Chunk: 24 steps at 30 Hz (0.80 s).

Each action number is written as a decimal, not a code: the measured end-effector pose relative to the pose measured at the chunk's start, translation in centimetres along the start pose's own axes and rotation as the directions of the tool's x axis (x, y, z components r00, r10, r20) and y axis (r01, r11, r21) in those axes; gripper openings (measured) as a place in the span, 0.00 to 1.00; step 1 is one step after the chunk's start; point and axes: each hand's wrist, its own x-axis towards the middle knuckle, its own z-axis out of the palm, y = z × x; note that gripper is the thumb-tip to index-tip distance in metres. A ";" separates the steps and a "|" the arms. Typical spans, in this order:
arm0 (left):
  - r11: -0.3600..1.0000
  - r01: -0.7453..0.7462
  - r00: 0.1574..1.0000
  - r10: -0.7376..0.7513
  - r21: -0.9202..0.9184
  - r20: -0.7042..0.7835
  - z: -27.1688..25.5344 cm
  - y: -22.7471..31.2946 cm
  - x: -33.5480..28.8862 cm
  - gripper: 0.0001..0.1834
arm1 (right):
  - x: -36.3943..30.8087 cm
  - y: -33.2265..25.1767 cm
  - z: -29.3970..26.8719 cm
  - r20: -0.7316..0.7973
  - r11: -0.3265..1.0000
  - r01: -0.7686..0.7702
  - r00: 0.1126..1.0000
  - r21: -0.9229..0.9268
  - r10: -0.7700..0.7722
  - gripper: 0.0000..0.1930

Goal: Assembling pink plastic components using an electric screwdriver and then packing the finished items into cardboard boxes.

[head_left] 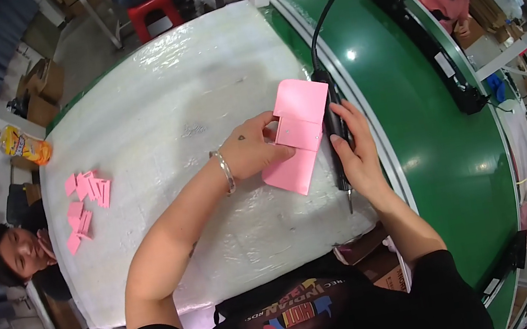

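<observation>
My left hand [252, 147], with a silver bangle at the wrist, grips a pink folded sheet part [300, 132] at its middle. The part has two wide flaps and a narrower centre piece with small metal-looking spots. Just right of it lies a black electric screwdriver [339, 152], its thin bit pointing toward me and its cord running up and away. My right hand [360, 148] rests against the screwdriver's right side, thumb and index fingertips touching it, fingers fairly stretched. The pink part overlaps some of the screwdriver.
Several small pink parts [88, 190] lie at the table's left. A drink bottle [22, 144] stands at the left edge, where a person leans. On the right runs a green conveyor [426, 137] with long black housings [428, 46]. People sit beyond it. A red stool [154, 17] stands behind.
</observation>
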 end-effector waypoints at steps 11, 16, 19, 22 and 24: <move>0.902 -0.019 0.999 -0.005 -0.432 -0.053 1.0 -4.2 -3.5 0.38 | 0.5 -1.0 0.3 -0.064 0.970 -0.098 0.991 0.224 0.115 0.25; 0.607 -0.038 0.976 -0.146 -0.794 -0.159 2.9 -6.0 -10.5 0.41 | -5.2 -4.7 0.9 0.081 0.742 -0.227 0.970 0.630 0.228 0.27; 0.666 -0.111 0.956 -0.131 -0.737 -0.263 4.6 -6.7 -11.7 0.41 | -4.3 -6.9 2.7 0.255 0.854 -0.177 0.966 0.490 0.054 0.33; 0.887 -0.097 0.919 -0.094 -0.451 -0.383 3.8 -6.9 -12.4 0.41 | -2.9 -7.1 4.3 0.406 0.957 -0.029 0.909 0.290 -0.096 0.35; 0.995 -0.086 0.899 0.055 -0.052 -0.434 3.8 -5.4 -13.0 0.41 | -3.1 -7.4 5.3 0.464 0.762 -0.350 0.883 0.545 0.073 0.36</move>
